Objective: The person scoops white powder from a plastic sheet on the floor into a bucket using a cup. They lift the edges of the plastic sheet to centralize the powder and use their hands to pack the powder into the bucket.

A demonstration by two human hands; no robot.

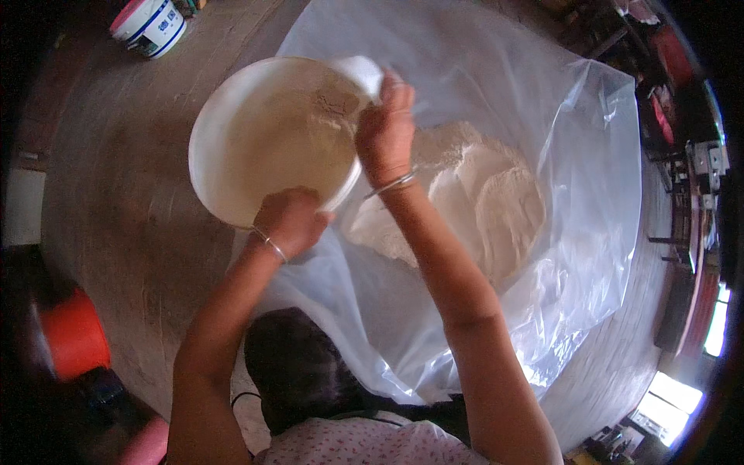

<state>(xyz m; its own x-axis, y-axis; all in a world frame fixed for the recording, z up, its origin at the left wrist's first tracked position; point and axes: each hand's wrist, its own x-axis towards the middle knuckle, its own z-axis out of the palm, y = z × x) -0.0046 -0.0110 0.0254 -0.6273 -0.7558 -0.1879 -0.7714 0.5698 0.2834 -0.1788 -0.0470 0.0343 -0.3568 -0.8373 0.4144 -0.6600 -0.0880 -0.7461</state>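
Note:
A wide round white-rimmed vessel point(200, 139), either a basin or a sieve, is held tilted over the floor and the edge of a clear plastic sheet. Its tan inside carries a darker patch of residue at the upper right. My left hand point(295, 220) grips the near rim. My right hand point(388, 131) is closed at the right side, fingers blurred. A blurred white piece point(361, 72) shows beside those fingers; I cannot tell whether it is separate. Right of the vessel, a broad heap of pale beige powder point(482, 192) lies on the plastic sheet point(587, 157), partly hidden by my right forearm.
A white bucket point(154, 29) with blue bands stands at the far left. A red container point(75, 334) is on the floor at lower left. Furniture and stored items point(691, 192) line the right side, near a bright window point(668, 407). The sheet's near edge reaches my knees.

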